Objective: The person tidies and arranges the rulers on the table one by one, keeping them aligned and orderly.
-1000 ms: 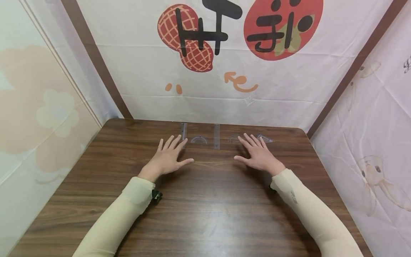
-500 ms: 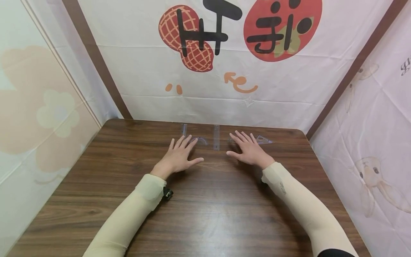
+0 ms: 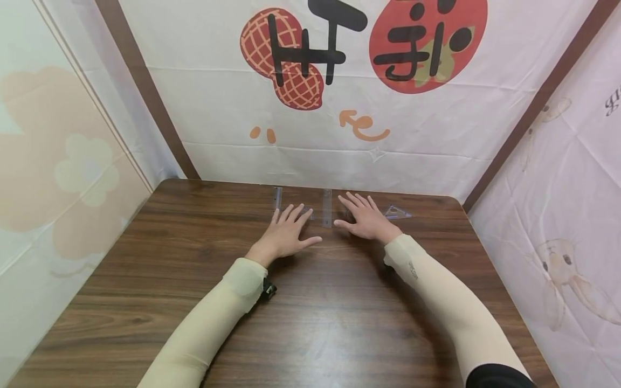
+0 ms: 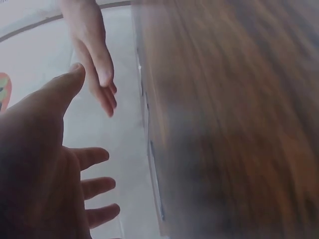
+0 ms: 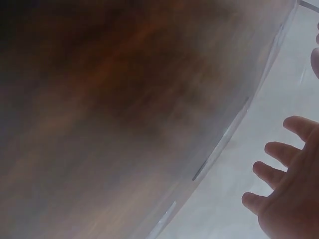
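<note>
My left hand (image 3: 283,233), fingers spread, hovers over the table with nothing in it. Its fingertips cover most of a clear protractor (image 3: 309,213) and lie near the lower end of a clear ruler (image 3: 278,198). To the right, my right hand (image 3: 363,217) is also spread and holds nothing. It hides most of another clear piece, of which only a bit of edge shows. Between the two hands lies a second clear ruler (image 3: 327,207). A clear set square (image 3: 398,212) rests right of the right hand. Both wrist views show the hands raised off the tabletop.
The wood-grain table (image 3: 310,334) reaches back to a white printed cloth (image 3: 310,156). Printed cloths also hang at the left and right sides. A black strap piece (image 3: 269,289) sits at the left wrist.
My hands have moved closer together, the left one rightward and the right one leftward. The set square has come out from behind the right hand. The rulers have stayed in place.
</note>
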A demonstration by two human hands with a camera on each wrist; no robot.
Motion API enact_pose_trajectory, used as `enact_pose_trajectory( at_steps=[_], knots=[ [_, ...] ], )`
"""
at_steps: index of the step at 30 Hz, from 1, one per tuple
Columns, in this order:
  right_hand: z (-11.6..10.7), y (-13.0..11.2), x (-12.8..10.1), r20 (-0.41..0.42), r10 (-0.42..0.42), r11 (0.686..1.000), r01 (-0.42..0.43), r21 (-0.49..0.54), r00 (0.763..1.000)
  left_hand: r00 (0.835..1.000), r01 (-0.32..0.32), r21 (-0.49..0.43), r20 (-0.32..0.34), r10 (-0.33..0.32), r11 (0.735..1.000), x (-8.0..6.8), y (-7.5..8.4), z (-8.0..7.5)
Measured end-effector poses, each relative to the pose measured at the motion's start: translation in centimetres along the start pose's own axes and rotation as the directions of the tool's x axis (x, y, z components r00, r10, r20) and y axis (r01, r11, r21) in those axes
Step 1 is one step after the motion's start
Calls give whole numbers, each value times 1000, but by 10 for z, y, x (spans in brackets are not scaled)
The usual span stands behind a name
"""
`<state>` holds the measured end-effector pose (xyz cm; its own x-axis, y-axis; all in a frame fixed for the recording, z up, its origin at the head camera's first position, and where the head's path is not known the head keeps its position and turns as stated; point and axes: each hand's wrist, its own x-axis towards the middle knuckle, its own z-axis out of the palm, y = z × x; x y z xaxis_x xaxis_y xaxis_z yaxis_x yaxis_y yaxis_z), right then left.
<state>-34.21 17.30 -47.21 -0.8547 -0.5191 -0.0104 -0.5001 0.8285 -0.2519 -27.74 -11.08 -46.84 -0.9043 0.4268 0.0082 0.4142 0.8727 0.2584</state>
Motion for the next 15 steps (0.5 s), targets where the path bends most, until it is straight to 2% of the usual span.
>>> enact_pose_trajectory(
  at_steps=[8,15],
  knots=[
    [0,-4,17,16,3,1000,-3,-7,1000,1000,-2,36,-17,3,999,12,11,5],
    [2,-4,35,20,5,1000,-5,-21,1000,998,40,32,-44,-38,999,21,20,8]
  ],
)
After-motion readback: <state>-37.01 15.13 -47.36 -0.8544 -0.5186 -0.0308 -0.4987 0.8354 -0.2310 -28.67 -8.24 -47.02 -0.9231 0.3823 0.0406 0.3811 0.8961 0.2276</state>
